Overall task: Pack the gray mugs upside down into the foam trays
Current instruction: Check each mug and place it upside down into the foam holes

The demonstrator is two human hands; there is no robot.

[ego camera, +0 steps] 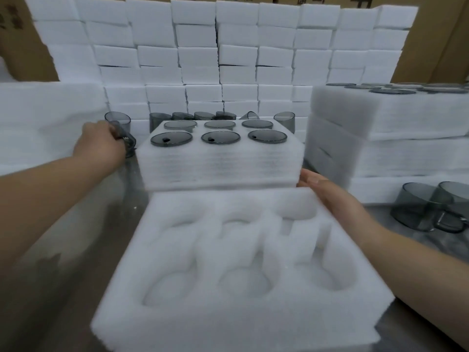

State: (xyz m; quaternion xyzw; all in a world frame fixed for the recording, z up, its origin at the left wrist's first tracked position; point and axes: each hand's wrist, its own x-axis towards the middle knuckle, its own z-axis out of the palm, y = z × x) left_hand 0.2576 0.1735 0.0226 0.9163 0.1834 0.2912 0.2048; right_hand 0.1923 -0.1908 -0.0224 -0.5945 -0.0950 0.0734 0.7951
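Mug: your left hand (101, 144) curled round a gray translucent glass mug (121, 128), standing just left of the filled white foam tray (220, 165) (six bases up).
Empty tray: the white six-pocket foam tray (236, 316) lay nearest you, every pocket free.
Right hand: your right hand (327, 196) lay flat against its right edge, probably steadying it.
Room: the stacked foam trays (396, 123) and loose gray mugs (426, 209) crowded the right, so the left approach looked freer.

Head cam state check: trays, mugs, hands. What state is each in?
Near foam tray: empty, all six pockets.
Far foam tray: full, six mugs bottoms-up.
Left hand: grips a gray mug left of far tray.
Right hand: open, flat against near tray's right edge.
Loose mugs behind far tray: unpacked.
Two mugs at right: unpacked.
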